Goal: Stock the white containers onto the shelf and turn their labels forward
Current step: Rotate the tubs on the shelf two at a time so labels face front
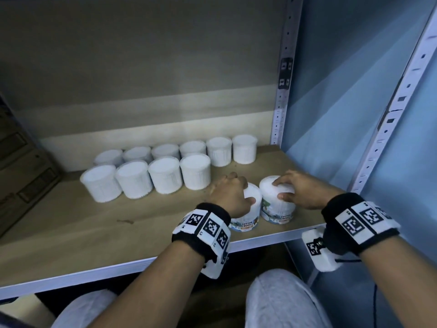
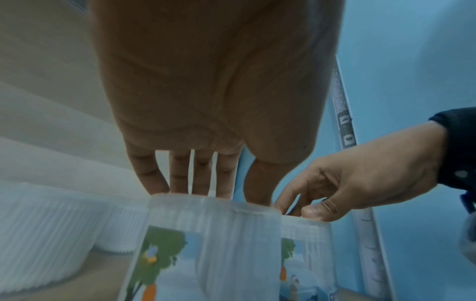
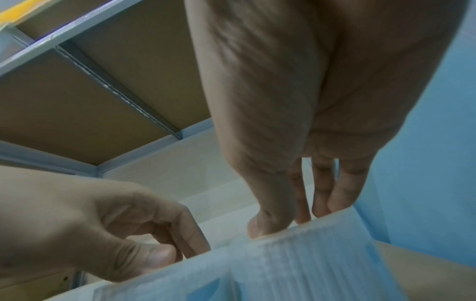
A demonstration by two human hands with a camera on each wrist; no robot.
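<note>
Two white containers upright at lower centre-right of the head view, near the shelf (image 1: 71,223) front edge, touching side by side. Left container (image 1: 246,223) and right container (image 1: 276,209) both show colourful "COTTON BUDS" labels facing the camera. Ten more white containers (image 1: 151,171) stand upright mid-frame in two rows: six at the back, four in front on the left, ribbed sides, labels not visible from here.

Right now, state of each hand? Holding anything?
Left hand: fingers curled over the top of the left front container, gripping it.
Right hand: thumb and fingers pinch the lid of the right front container.
</note>
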